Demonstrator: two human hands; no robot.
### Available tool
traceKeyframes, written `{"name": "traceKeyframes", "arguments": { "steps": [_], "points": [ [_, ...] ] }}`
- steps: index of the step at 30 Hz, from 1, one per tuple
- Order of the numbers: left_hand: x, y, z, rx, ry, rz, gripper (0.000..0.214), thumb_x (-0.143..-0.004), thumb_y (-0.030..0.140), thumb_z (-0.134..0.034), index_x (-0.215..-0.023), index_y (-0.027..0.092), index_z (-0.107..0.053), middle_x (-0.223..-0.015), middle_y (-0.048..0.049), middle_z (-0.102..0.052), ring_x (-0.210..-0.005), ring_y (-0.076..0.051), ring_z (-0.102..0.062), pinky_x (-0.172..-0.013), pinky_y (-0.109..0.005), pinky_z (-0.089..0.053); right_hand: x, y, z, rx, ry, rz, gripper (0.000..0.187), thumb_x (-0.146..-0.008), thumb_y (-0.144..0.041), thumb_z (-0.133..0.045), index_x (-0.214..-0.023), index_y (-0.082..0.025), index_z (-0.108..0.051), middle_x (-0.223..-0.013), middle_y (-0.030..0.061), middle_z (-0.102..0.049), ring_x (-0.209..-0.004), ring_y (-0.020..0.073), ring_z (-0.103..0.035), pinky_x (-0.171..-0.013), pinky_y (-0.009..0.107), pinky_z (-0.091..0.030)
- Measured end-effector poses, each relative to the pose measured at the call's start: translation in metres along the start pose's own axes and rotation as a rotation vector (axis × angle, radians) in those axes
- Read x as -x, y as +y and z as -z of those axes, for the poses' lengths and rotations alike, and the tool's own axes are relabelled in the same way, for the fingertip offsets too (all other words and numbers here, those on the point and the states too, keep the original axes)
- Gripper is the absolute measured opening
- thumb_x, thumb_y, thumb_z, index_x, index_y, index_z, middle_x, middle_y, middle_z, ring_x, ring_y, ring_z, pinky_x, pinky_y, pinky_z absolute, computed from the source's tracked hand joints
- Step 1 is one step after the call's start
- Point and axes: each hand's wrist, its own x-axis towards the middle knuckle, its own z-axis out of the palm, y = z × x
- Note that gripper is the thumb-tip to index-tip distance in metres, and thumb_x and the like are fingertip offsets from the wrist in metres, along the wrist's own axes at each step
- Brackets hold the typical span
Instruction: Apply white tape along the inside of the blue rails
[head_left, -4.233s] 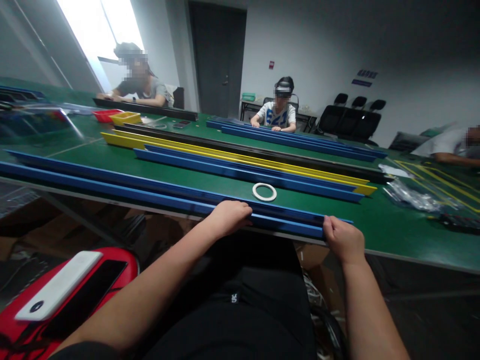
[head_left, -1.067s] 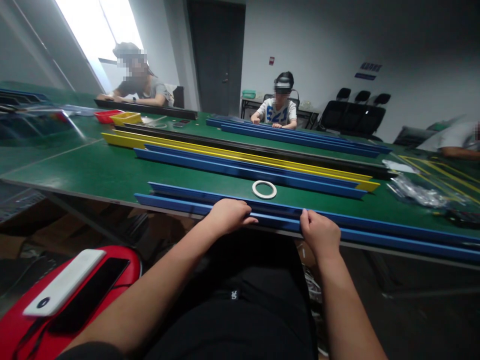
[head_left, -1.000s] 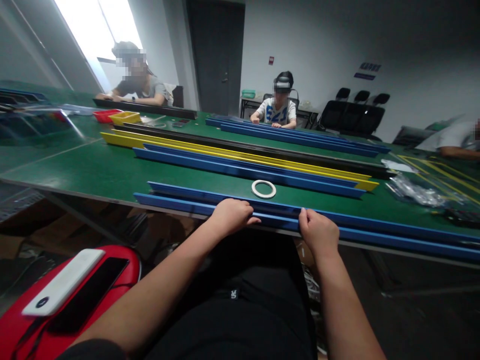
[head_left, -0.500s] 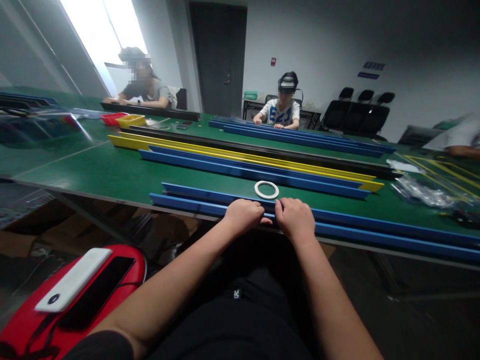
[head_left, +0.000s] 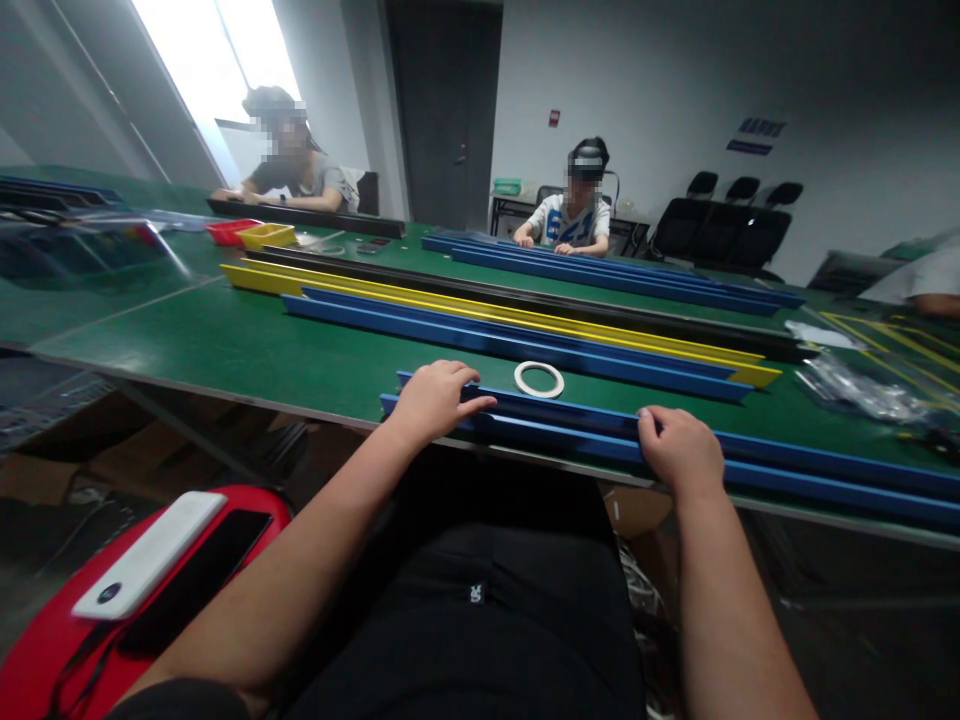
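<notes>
A long blue channel rail [head_left: 570,430] lies along the table's near edge in the head view. My right hand [head_left: 684,450] is curled over it on the right side, its fingers closed at the rail's far flange. Close to the rail's left end is my left hand [head_left: 435,402], resting over the rail with fingers stretched and thumb apart. Just beyond the rail, between my hands, a white tape roll [head_left: 520,380] lies flat. Another blue rail [head_left: 487,335] lies farther in.
Behind are a yellow rail [head_left: 337,295], a black rail [head_left: 772,340] and more blue rails [head_left: 600,270]. Plastic wrapping [head_left: 862,385] lies right. Red [head_left: 229,232] and yellow bins [head_left: 268,236] stand left. A red stool [head_left: 67,650] holds a power bank [head_left: 154,555]. Two people sit opposite.
The near blue rail has slid to the right. My hands, close together before, are now far apart: the left has moved left and loosened, the right has moved right.
</notes>
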Motion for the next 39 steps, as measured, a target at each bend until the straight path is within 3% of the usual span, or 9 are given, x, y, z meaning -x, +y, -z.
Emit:
{"name": "traceKeyframes", "arguments": {
  "steps": [4,10,13,18,21,24,30,35,39],
  "points": [
    [0.003,-0.019,0.004,-0.044,0.029,0.222,0.054,-0.095,0.063,-0.035,-0.096,0.022,-0.071,-0.1,-0.0065,-0.072,-0.097,-0.023,-0.062,-0.084,-0.033,-0.043,-0.002,0.013,-0.001,-0.002,-0.065,-0.072,0.04,-0.095,-0.042,-0.04,-0.095,-0.025,-0.075,-0.085,0.0083,-0.068,-0.077,0.0196,-0.056,-0.063,0.03,-0.03],
    [0.005,-0.037,0.006,-0.011,0.072,0.517,0.065,-0.095,0.065,-0.023,-0.097,0.023,-0.072,-0.1,-0.0078,-0.074,-0.091,-0.025,-0.065,-0.071,-0.031,-0.042,-0.009,0.005,0.004,-0.005,-0.129,-0.09,0.044,-0.096,-0.047,-0.037,-0.09,-0.024,-0.074,-0.085,0.0094,-0.069,-0.081,0.0217,-0.057,-0.065,0.03,-0.032],
    [0.003,-0.038,0.005,0.053,0.044,0.588,0.067,-0.094,0.068,-0.021,-0.091,0.025,-0.072,-0.095,-0.0069,-0.075,-0.087,-0.025,-0.065,-0.064,-0.031,-0.039,-0.011,-0.014,0.008,-0.031,-0.167,-0.006,0.046,-0.097,-0.048,-0.034,-0.088,-0.024,-0.072,-0.088,0.0086,-0.07,-0.083,0.022,-0.059,-0.068,0.031,-0.034],
    [0.0,-0.033,0.004,0.085,0.07,0.634,0.069,-0.093,0.069,-0.02,-0.081,0.025,-0.072,-0.09,-0.0071,-0.075,-0.081,-0.025,-0.064,-0.061,-0.031,-0.035,-0.006,-0.07,0.012,-0.111,-0.135,0.213,0.044,-0.1,-0.046,-0.031,-0.096,-0.024,-0.069,-0.094,0.0066,-0.07,-0.09,0.0205,-0.06,-0.076,0.031,-0.035],
    [0.0,-0.032,0.004,0.084,0.079,0.647,0.067,-0.093,0.069,-0.021,-0.079,0.025,-0.071,-0.088,-0.0075,-0.074,-0.079,-0.025,-0.063,-0.06,-0.031,-0.033,-0.002,-0.093,0.01,-0.082,-0.065,0.192,0.045,-0.1,-0.046,-0.032,-0.095,-0.021,-0.068,-0.091,0.0086,-0.069,-0.089,0.0217,-0.059,-0.078,0.033,-0.034],
    [0.0,-0.033,0.004,0.092,0.096,0.654,0.065,-0.093,0.068,-0.023,-0.078,0.025,-0.07,-0.085,-0.0074,-0.074,-0.075,-0.024,-0.062,-0.06,-0.031,-0.032,0.0,-0.099,0.006,-0.062,-0.008,0.162,0.045,-0.1,-0.045,-0.032,-0.092,-0.02,-0.068,-0.088,0.0087,-0.069,-0.089,0.0223,-0.058,-0.078,0.034,-0.032],
    [0.001,-0.027,0.0,0.175,0.142,0.573,0.059,-0.095,0.063,-0.028,-0.072,0.025,-0.067,-0.078,-0.0065,-0.07,-0.073,-0.024,-0.06,-0.06,-0.031,-0.03,0.0,-0.082,0.002,-0.054,0.032,0.16,0.041,-0.1,-0.039,-0.034,-0.089,-0.02,-0.069,-0.086,0.0073,-0.069,-0.086,0.0211,-0.059,-0.078,0.033,-0.033],
    [-0.007,0.0,-0.012,0.273,0.153,0.41,0.054,-0.096,0.059,-0.032,-0.07,0.023,-0.064,-0.076,-0.007,-0.069,-0.074,-0.022,-0.06,-0.063,-0.031,-0.032,0.0,-0.043,0.001,-0.038,0.03,0.132,0.038,-0.098,-0.036,-0.036,-0.09,-0.02,-0.07,-0.09,0.0069,-0.071,-0.088,0.021,-0.06,-0.076,0.032,-0.035],
    [-0.016,0.016,-0.023,0.418,0.137,0.375,0.053,-0.096,0.058,-0.035,-0.073,0.022,-0.067,-0.077,-0.006,-0.071,-0.076,-0.022,-0.062,-0.066,-0.031,-0.036,-0.002,-0.014,0.001,-0.017,0.003,0.101,0.038,-0.097,-0.036,-0.037,-0.092,-0.021,-0.072,-0.092,0.0065,-0.072,-0.087,0.0208,-0.061,-0.075,0.032,-0.036]
  ]
}}
